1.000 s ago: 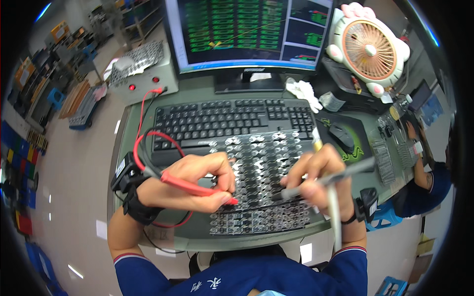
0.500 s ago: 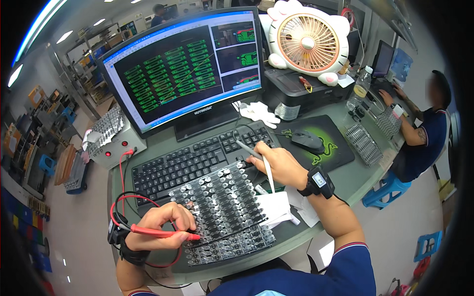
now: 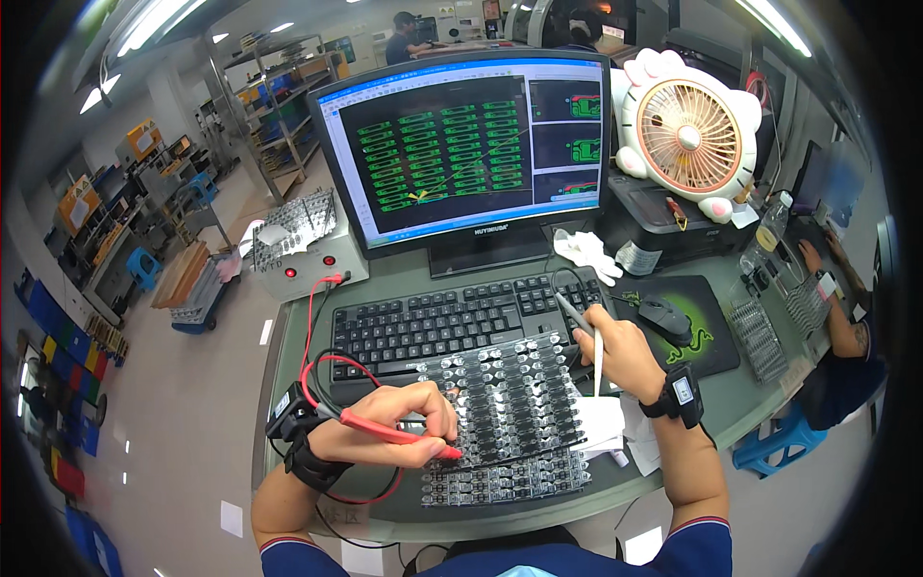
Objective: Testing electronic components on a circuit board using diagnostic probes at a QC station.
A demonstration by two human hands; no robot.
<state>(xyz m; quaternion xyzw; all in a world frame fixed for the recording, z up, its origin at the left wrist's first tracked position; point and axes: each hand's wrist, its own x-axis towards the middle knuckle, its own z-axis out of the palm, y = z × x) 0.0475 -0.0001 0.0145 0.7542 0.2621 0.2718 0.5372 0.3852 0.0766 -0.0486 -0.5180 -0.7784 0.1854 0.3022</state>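
Note:
My left hand (image 3: 389, 423) is closed around a red test probe (image 3: 385, 429), whose tip end lies at the lower left of a panel of small circuit boards (image 3: 510, 394). That panel overlaps a second, similar panel (image 3: 519, 481) nearer to me. My right hand (image 3: 620, 351) grips a grey pen-like probe (image 3: 574, 312), with its upper end over the keyboard's right part. A slim white stick (image 3: 598, 361) also shows at the right fingers, pointing down toward white paper (image 3: 601, 423). Whether the stick and grey probe are joined, I cannot tell.
Behind the panels lie a black keyboard (image 3: 433, 322) and a monitor (image 3: 452, 144) with green board layouts. A red lead runs to a metal box (image 3: 312, 255) at left. Rightward are a mouse (image 3: 663, 320), a fan (image 3: 687, 137), a bottle (image 3: 772, 226) and a co-worker's arm (image 3: 846, 332).
The whole view has shifted, so the desk sits farther right. Both hands keep their grips, and the red probe stays at the panel's lower left.

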